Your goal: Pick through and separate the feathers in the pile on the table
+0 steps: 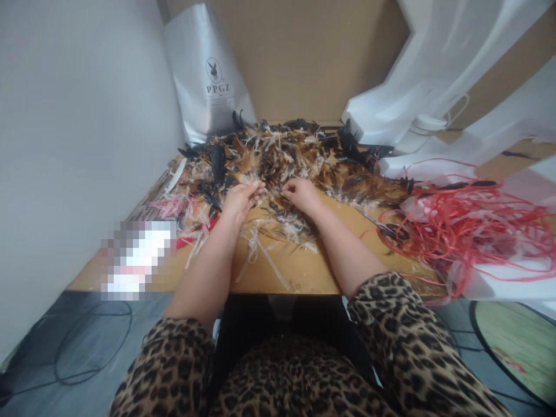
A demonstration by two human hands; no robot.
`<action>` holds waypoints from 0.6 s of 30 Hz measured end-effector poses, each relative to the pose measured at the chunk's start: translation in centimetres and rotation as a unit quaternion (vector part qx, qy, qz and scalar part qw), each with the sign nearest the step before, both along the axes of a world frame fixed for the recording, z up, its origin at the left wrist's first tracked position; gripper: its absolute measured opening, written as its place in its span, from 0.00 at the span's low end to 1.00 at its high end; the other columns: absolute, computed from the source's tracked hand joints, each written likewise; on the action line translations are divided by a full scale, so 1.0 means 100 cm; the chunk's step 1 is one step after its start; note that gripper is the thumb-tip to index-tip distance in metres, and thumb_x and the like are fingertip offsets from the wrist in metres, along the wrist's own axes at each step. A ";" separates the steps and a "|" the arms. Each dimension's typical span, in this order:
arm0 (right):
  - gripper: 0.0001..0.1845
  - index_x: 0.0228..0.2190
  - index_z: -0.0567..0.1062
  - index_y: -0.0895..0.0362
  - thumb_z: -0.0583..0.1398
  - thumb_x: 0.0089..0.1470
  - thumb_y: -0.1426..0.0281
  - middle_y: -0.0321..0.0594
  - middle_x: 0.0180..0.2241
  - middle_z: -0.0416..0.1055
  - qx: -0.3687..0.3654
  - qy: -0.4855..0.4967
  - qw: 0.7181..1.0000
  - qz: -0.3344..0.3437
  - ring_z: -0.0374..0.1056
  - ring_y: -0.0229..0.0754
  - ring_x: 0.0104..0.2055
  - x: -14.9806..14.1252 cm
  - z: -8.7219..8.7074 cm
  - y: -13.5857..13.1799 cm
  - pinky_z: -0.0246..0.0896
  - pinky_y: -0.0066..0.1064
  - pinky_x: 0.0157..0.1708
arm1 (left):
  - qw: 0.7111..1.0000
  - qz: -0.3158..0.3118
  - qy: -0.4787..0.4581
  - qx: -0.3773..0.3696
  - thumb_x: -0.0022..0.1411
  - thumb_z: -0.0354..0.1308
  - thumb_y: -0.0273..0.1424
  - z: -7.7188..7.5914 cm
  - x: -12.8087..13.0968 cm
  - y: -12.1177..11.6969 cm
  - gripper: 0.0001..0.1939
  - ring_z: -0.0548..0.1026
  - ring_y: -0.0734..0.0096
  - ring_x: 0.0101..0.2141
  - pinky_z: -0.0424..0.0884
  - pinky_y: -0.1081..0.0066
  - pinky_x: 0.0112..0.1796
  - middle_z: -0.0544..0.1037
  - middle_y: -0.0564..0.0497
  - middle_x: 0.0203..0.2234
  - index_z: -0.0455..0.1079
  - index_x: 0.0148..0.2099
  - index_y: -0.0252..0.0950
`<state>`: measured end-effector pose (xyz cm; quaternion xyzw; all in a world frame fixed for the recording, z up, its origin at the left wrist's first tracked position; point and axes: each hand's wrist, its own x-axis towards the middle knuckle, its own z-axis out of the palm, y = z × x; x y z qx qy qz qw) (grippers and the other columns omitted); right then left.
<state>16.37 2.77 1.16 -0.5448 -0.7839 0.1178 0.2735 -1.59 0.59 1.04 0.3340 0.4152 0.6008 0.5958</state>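
Over the near edge of a heap of brown, black and whitish feathers (286, 147), both my hands work close together. My left hand (241, 200) is closed in a pinch, with feather tips at its fingers. Facing it, my right hand (301, 194) also pinches at a small feather; its exact shape is blurred. Between and below the hands lies a loose bunch of feathers (291, 223). White ribbon strips (260, 255) trail on the wooden table (304, 281) in front of it.
Scissors (391, 230) lie right of my right forearm, beside a tangle of red ribbon (469, 226). A silver bag (208, 75) stands behind the feathers at left. White plastic sheeting (399, 104) covers the back right. A pixelated bright patch sits left, and a cable (93, 344) loops on the floor.
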 end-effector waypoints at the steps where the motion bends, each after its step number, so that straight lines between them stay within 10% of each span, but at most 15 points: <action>1: 0.08 0.27 0.76 0.55 0.57 0.45 0.67 0.37 0.29 0.74 -0.018 -0.022 1.000 -0.002 0.66 0.38 0.32 0.001 0.000 0.000 0.54 0.26 0.31 | 1.000 0.002 -0.001 0.000 0.45 0.64 0.28 0.000 -0.001 0.001 0.09 0.72 0.81 0.26 0.64 0.82 0.24 0.77 0.46 0.29 0.70 0.28 0.28; 11: 0.09 0.24 0.77 0.57 0.57 0.43 0.69 0.45 0.27 0.74 -0.053 -0.142 0.988 -0.008 0.68 0.44 0.32 -0.011 -0.001 -0.007 0.56 0.31 0.30 | 1.000 0.002 0.003 0.004 0.45 0.64 0.29 -0.003 -0.002 0.001 0.10 0.72 0.81 0.25 0.64 0.82 0.24 0.77 0.47 0.28 0.70 0.29 0.28; 18: 0.07 0.23 0.73 0.61 0.59 0.41 0.69 0.36 0.19 0.69 -0.181 0.227 0.950 0.111 0.61 0.33 0.21 0.003 0.002 0.000 0.55 0.25 0.24 | 1.000 -0.007 0.009 0.010 0.45 0.64 0.29 -0.001 -0.004 0.001 0.10 0.72 0.82 0.25 0.64 0.82 0.23 0.77 0.45 0.31 0.71 0.30 0.28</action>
